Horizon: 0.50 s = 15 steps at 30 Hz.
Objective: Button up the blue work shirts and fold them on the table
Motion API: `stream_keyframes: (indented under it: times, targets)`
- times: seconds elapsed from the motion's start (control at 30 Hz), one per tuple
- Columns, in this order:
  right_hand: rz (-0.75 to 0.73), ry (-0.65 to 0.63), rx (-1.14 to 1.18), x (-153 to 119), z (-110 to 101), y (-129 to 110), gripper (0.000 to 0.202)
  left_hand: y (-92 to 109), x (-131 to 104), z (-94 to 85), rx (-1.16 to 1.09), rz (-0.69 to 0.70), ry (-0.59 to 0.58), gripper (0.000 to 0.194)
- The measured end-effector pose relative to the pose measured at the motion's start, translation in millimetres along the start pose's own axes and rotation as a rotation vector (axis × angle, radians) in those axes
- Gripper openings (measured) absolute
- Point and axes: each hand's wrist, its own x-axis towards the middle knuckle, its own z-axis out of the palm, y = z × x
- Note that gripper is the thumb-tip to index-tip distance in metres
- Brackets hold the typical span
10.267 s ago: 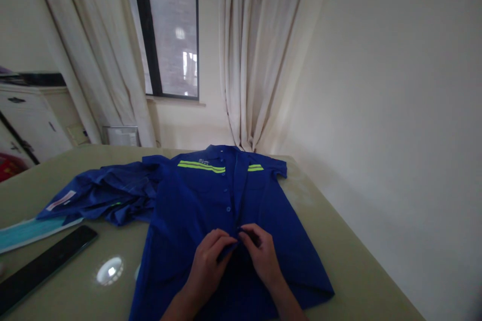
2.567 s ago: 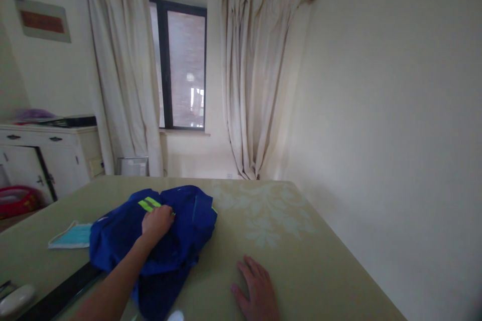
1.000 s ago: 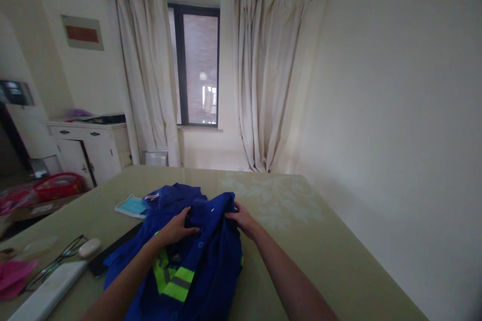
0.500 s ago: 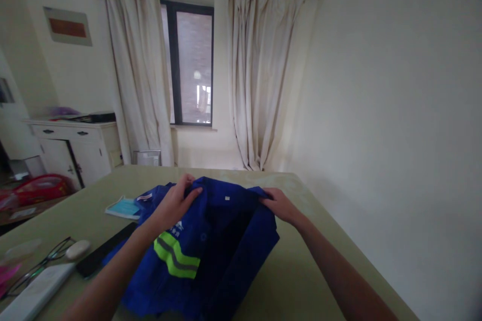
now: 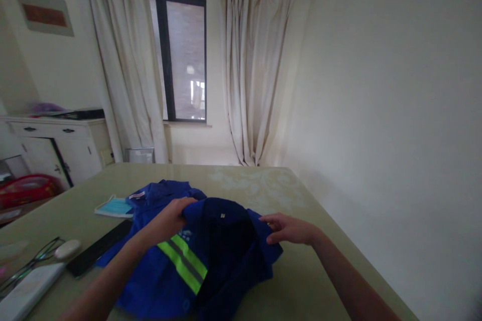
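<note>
A blue work shirt (image 5: 222, 246) with yellow-green reflective stripes (image 5: 183, 260) lies bunched on the green table (image 5: 320, 271) in front of me. My left hand (image 5: 170, 217) grips its collar edge on the left. My right hand (image 5: 288, 228) pinches the cloth at the shirt's right side. The shirt's inside faces up between my hands, with a small white tag showing. A second blue garment (image 5: 158, 194) lies just behind the shirt, partly hidden by it.
A light blue face mask (image 5: 112, 206) lies at the left. A black flat bar (image 5: 98, 248), a small white oval object (image 5: 68, 249), glasses (image 5: 26, 268) and a white device (image 5: 22, 293) sit near the left front edge. A white cabinet (image 5: 56, 145) and curtains stand behind.
My hands have come down toward the table with the shirt, and the right hand has shifted slightly nearer to me. The reflective stripe now lies lower, nearer me.
</note>
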Motion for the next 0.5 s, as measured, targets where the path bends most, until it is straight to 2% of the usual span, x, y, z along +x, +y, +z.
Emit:
stream_keyframes:
  times: [0.03, 0.1, 0.2, 0.37, 0.43, 0.5]
  targets:
    - [0.002, 0.035, -0.058, 6.0, 1.9, 1.2, 0.061, -1.6, 4.7, 1.2, -0.035, 0.002, -0.046, 0.023]
    - [-0.03, 0.069, -0.124, 16.4, 5.1, -3.7, 0.043, -5.0, 11.6, 3.3, -0.016, -0.016, -0.024, 0.022]
    - [-0.171, 0.044, 0.02, 24.0, 9.4, -23.2, 0.03, -6.4, 14.2, 5.4, 0.115, 0.015, 0.051, 0.02]
    - [-0.447, 0.196, 0.365, 24.1, 19.2, -47.8, 0.024, 14.7, 11.8, 1.7, 0.472, 0.286, 0.318, 0.021]
    - [-0.513, 0.239, 0.554, 22.8, 21.8, -53.3, 0.024, 27.2, 13.1, -2.0, 0.6, 0.34, 0.443, 0.021]
    - [-0.563, 0.297, 0.682, 19.2, 20.5, -63.8, 0.026, 40.2, 17.4, -7.9, 0.723, 0.344, 0.621, 0.021]
